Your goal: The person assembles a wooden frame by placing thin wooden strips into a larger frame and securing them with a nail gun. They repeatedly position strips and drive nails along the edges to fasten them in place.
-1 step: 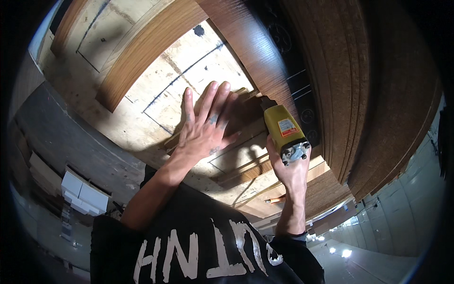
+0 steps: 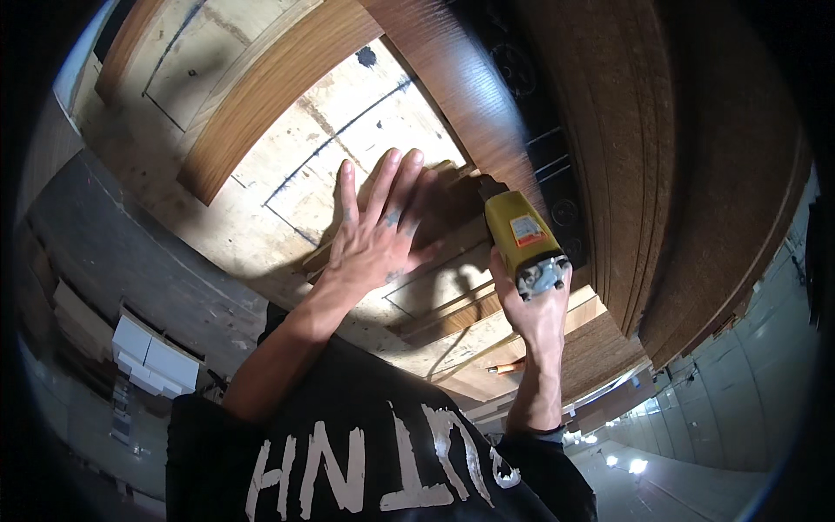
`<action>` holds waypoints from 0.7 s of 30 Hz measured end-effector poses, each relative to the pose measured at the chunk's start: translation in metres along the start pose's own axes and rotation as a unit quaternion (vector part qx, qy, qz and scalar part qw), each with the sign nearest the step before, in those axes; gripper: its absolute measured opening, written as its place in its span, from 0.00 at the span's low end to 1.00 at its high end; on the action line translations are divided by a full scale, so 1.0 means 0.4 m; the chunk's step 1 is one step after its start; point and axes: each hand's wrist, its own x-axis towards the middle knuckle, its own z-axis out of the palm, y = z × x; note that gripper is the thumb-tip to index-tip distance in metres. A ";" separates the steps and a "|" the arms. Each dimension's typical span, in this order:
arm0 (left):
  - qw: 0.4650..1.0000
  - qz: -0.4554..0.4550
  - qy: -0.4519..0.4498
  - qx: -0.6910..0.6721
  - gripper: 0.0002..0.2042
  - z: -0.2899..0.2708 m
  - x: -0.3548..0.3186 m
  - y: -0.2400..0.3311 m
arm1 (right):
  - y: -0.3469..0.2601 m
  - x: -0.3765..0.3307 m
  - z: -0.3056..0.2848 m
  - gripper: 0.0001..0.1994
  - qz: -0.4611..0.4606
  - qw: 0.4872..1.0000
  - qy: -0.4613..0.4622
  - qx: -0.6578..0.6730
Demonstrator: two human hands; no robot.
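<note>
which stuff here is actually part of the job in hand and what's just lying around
In use:
- left hand, flat on the wood strip
- right hand, gripping the yellow power tool
- marked plywood bench top

Lying about:
- white boxes on the floor
- dark wood-grain panel
- orange-handled tool

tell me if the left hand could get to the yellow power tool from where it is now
Probably yes. The left hand lies flat, fingers spread, on a wooden strip right beside the yellow power tool, which the right hand grips. Nothing stands between them.
</note>
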 end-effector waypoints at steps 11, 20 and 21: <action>1.000 0.000 0.011 0.017 0.52 -0.009 -0.011 0.001 | -0.073 -0.087 0.055 0.21 0.121 0.989 -0.025 0.080; 0.990 -0.083 -0.005 0.116 0.39 -0.225 0.024 -0.142 | -0.090 -0.078 0.067 0.17 0.172 0.982 0.020 0.079; 0.983 -0.103 0.064 0.140 0.40 -0.231 0.035 -0.229 | -0.112 -0.083 0.054 0.18 0.172 0.982 0.019 0.079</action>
